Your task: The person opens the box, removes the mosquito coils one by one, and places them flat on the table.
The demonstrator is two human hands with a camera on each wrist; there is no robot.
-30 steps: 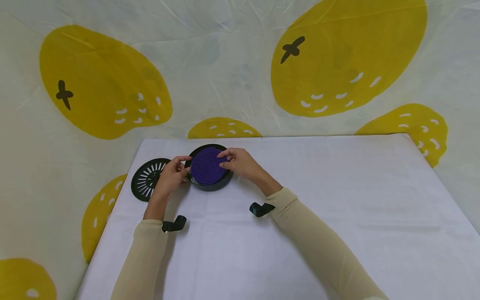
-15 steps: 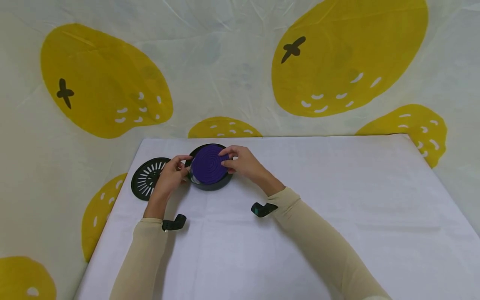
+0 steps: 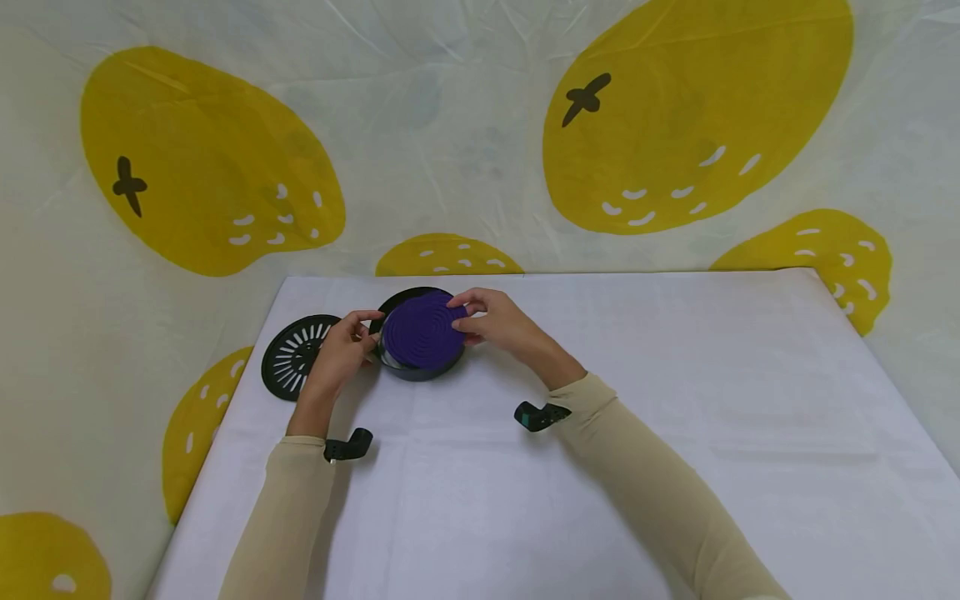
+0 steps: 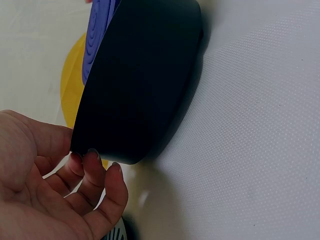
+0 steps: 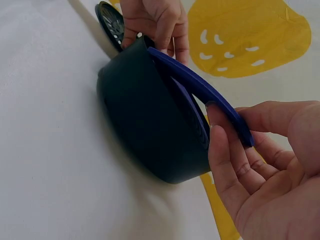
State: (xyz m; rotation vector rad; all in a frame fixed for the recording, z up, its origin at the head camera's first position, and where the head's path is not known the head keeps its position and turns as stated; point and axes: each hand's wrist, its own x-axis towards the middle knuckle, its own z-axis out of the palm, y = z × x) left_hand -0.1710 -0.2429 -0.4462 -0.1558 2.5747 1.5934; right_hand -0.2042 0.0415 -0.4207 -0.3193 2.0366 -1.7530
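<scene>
A purple mosquito coil (image 3: 420, 333) lies tilted over the mouth of a round black tin (image 3: 420, 375) in the head view. My right hand (image 3: 498, 321) pinches the coil's right edge between thumb and fingers, holding that edge above the rim. In the right wrist view the held coil (image 5: 200, 85) leans with its far edge at the rim, and another purple spiral layer (image 5: 196, 117) shows beneath it inside the tin. My left hand (image 3: 341, 354) grips the tin's left rim; in the left wrist view its thumb and fingers pinch the tin wall (image 4: 135, 80).
A black slotted round lid (image 3: 285, 367) lies on the white-covered table (image 3: 675, 467) left of the tin, partly hidden by my left hand. Behind the table hangs a pale cloth (image 3: 450, 125) with yellow fruit prints.
My right hand has moved slightly right and pulled the coil's right edge with it, tilting the coil more. My left hand stays on the tin's rim.
</scene>
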